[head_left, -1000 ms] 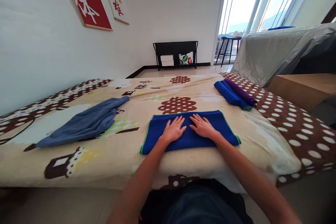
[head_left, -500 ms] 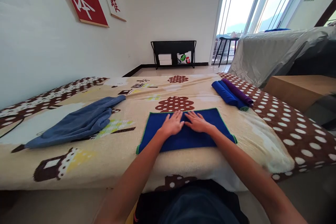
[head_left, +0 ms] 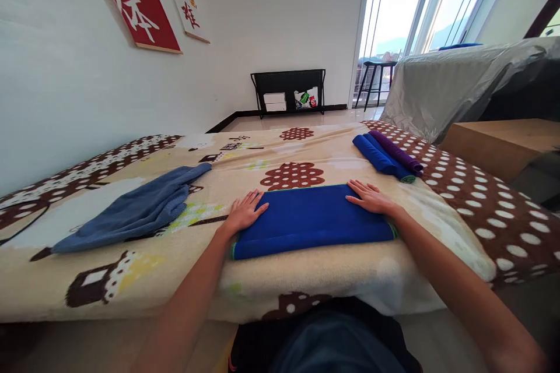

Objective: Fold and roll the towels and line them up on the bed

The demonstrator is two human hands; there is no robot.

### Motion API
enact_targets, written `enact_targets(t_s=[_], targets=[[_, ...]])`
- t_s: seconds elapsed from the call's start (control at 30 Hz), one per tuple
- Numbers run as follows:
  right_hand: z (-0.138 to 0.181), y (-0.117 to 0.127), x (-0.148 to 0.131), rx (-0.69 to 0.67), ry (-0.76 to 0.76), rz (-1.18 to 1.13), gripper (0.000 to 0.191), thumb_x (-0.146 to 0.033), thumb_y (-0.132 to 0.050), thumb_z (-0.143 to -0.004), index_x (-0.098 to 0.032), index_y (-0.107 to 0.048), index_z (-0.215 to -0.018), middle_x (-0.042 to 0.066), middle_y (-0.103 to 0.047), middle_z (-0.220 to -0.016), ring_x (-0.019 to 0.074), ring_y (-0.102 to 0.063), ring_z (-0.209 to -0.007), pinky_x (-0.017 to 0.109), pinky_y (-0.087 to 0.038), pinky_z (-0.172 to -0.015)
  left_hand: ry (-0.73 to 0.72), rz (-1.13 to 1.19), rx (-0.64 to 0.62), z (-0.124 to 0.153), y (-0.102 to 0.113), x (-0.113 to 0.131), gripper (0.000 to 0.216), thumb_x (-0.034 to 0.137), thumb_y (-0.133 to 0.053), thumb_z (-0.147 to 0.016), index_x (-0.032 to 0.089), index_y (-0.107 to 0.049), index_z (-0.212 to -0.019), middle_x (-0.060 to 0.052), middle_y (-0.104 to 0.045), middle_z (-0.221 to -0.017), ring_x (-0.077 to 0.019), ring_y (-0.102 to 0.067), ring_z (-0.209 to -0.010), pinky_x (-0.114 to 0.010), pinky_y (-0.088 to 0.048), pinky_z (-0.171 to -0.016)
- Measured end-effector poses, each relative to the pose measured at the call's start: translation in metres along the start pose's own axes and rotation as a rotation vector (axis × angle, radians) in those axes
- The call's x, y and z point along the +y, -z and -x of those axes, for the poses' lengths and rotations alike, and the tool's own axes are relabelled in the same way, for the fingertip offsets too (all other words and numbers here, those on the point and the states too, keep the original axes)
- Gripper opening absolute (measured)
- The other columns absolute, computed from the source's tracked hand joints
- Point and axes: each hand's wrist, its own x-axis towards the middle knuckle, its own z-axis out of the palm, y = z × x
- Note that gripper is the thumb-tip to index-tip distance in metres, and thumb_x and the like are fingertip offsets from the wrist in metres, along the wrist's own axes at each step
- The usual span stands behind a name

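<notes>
White wall point(head_left: 271, 11) stands behind a cream-and-brown fleece blanket point(head_left: 332, 271), spread over what looks like a bed. Near its front edge, at six o'clock, one royal-blue towel point(head_left: 310, 218) with green edging lies folded flat. From this towel, a crumpled slate-blue cloth point(head_left: 135, 204) is at nine o'clock, rolled towels point(head_left: 385, 154) at one o'clock. Left grip point(head_left: 246, 211) and right grip point(head_left: 371, 197) rest flat over its ends, fingers extended, grasping nothing. It seems light, soft, not fragile; best held at both near corners.

Plain blue cloth point(head_left: 310, 217) with thin, seemingly green edging point(head_left: 233, 252)
</notes>
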Motion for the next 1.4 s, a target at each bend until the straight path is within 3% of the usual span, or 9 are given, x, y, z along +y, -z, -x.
enact_targets(t_s=[0.87,1.13,1.27,1.4], targets=[[-0.003,-0.007,0.006,0.075,0.003,-0.022,0.07,-0.065,-0.029,-0.099,-0.028,-0.031,-0.158,0.002,-0.025,-0.164,0.0199,-0.021,-0.153,0.043,-0.013,-0.126,0.005,0.055,0.064,0.0,-0.007,0.002,0.068,0.063,-0.023,-0.098,0.03,-0.029,-0.157,-0.004,-0.021,-0.167,-0.0238,-0.019,-0.154,-0.055,-0.01,-0.123],[0.008,-0.002,0.008,0.142,-0.024,-0.04,0.063,-0.057,-0.035,-0.099,-0.024,-0.043,-0.153,0.003,-0.037,-0.159,0.0211,-0.03,-0.15,0.041,-0.021,-0.125,0.101,0.1,0.106,0.006,0.001,-0.002,0.063,0.054,-0.028,-0.1,0.024,-0.036,-0.155,-0.006,-0.028,-0.164,-0.0239,-0.023,-0.153,-0.056,-0.015,-0.123],[0.042,0.009,-0.006,0.238,-0.095,-0.063,0.06,-0.048,-0.029,-0.101,-0.018,-0.048,-0.149,0.008,-0.045,-0.153,0.022,-0.036,-0.147,0.043,-0.028,-0.122,0.072,0.159,0.152,0.034,0.018,0.003,0.061,0.044,-0.029,-0.099,0.016,-0.038,-0.153,-0.008,-0.033,-0.162,-0.0208,-0.03,-0.15,-0.045,-0.026,-0.123],[0.104,0.016,-0.048,0.362,0.064,-0.184,0.053,-0.046,-0.031,-0.101,-0.024,-0.053,-0.145,0.002,-0.05,-0.15,0.0196,-0.042,-0.144,0.039,-0.033,-0.12,-0.179,0.232,0.419,0.098,0.024,0.037,0.053,0.038,-0.033,-0.098,0.019,-0.052,-0.143,-0.005,-0.044,-0.157,-0.0191,-0.037,-0.147,-0.038,-0.03,-0.122]])
